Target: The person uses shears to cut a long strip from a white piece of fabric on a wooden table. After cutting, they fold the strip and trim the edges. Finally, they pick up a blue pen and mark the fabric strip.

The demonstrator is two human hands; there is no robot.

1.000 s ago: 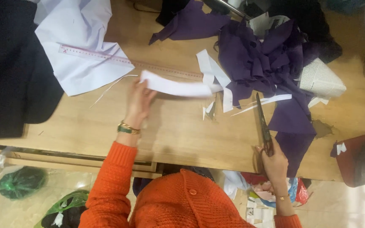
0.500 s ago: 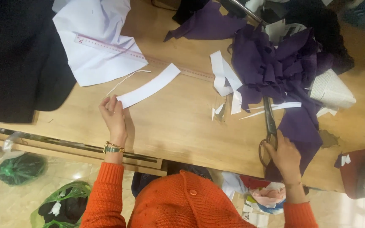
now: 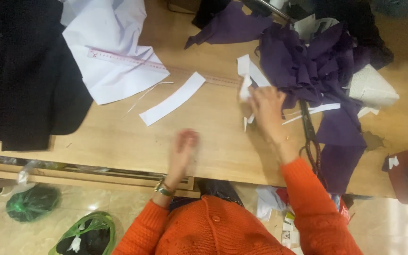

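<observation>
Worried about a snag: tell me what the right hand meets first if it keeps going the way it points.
The right hand points up-left and already seems to touch the white scraps; depth is unclear.

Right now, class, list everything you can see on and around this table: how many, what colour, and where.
white strip: one, white, table centre
ruler: one, pinkish, across the white cloth
white cloth: one, white, top left
black cloth: one, black, far left
purple cloth: a heap, purple, right
scissors: one, dark, right, lying by the heap
green bags: two, green, floor
table: one, wooden
left hand: over the table, empty
right hand: on white scraps
</observation>
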